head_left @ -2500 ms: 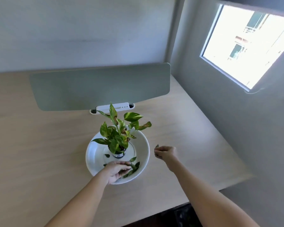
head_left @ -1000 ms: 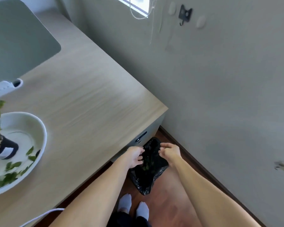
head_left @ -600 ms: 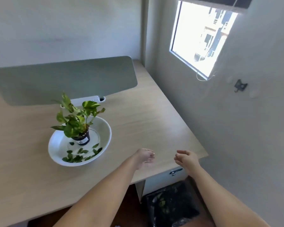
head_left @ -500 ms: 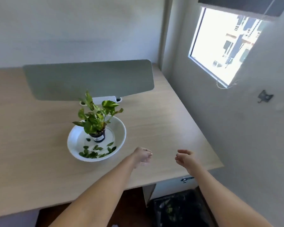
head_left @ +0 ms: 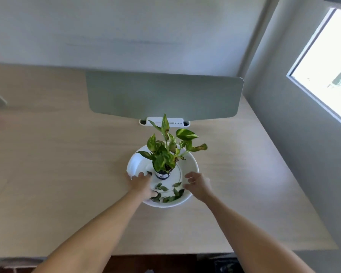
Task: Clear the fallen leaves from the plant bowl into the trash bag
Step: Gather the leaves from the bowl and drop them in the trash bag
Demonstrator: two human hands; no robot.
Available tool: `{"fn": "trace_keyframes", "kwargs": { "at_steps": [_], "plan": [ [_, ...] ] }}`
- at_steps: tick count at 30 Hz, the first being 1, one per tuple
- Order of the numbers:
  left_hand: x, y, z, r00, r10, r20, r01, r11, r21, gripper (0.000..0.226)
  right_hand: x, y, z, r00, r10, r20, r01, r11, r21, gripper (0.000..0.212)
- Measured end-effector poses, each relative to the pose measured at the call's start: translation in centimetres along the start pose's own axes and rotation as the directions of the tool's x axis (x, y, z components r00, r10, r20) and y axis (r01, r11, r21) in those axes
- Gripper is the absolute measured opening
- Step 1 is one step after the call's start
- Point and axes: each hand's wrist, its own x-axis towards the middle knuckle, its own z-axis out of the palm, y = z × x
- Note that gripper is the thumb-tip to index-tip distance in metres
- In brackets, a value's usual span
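A pale wood-grain desk (head_left: pixel 53 174) fills most of the view, pushed into a corner between a plain white back wall (head_left: pixel 126 30) and a grey side wall (head_left: pixel 303 138). A grey-green rounded panel (head_left: pixel 163 95) stands upright along the desk's far side, with a small white clamp-like fitting (head_left: pixel 175 121) at its lower edge. Bright daylight comes through a window (head_left: pixel 327 66) in the side wall, and a strip of dark reddish floor (head_left: pixel 152 263) shows below the desk's near edge.

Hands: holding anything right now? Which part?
Right hand is open over the bowl's rim, holding nothing. Left hand is down in the bowl on the fallen leaves; whether it has closed on any cannot be told.
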Motion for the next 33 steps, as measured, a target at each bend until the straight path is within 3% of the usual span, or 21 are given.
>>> {"fn": "trace_keyframes", "kwargs": {
  "at_steps": [4,8,14,18,20,22,26,30,33],
  "plan": [
    [1.8,-0.7,1.4,0.995,0.066,0.076,-0.077,0.987,0.144,0.081,0.8,-1.5,3.6,0.985,-0.017,0.171,0.068,0.953,-0.295,0.067],
    [2.6,-0.5,2.3,0.986,0.161,0.042,-0.164,0.982,0.090,0.067,0.8,-2.2,6.1,0.977,0.010,0.215,0.093,0.881,-0.464,0.084],
    [3.2,-0.9,3.1,0.968,0.250,0.026,-0.241,0.954,-0.176,0.035,0.8,-2.2,8.3,0.986,-0.043,0.159,0.116,0.867,-0.485,0.050],
    [4.1,-1.8,3.4,0.970,0.244,0.002,-0.225,0.897,-0.380,0.018,0.8,-2.1,8.8,0.987,-0.101,0.126,0.143,0.908,-0.395,0.028],
    [4.4,-2.1,3.1,0.977,0.211,-0.012,-0.191,0.857,-0.479,0.014,1.0,-1.9,8.7,0.988,-0.108,0.113,0.143,0.920,-0.365,0.027],
    [4.7,-2.4,2.8,0.989,0.145,0.016,-0.105,0.790,-0.604,0.007,1.1,-1.8,8.5,0.994,-0.081,0.076,0.100,0.953,-0.287,0.029],
    [4.6,-2.7,1.5,0.990,0.028,0.135,0.090,0.609,-0.788,0.016,0.9,-1.8,6.9,0.998,0.042,-0.053,-0.042,0.999,-0.007,0.022],
    [3.2,-1.2,0.5,0.965,0.034,0.259,0.227,0.378,-0.898,0.016,0.0,-1.1,3.8,0.964,0.241,-0.111,-0.198,0.931,0.308,0.015],
    [1.6,1.7,0.0,0.935,0.141,0.325,0.284,0.250,-0.926,0.019,-1.7,0.5,0.7,0.948,0.306,-0.085,-0.209,0.802,0.560,0.015]
  ]
}}
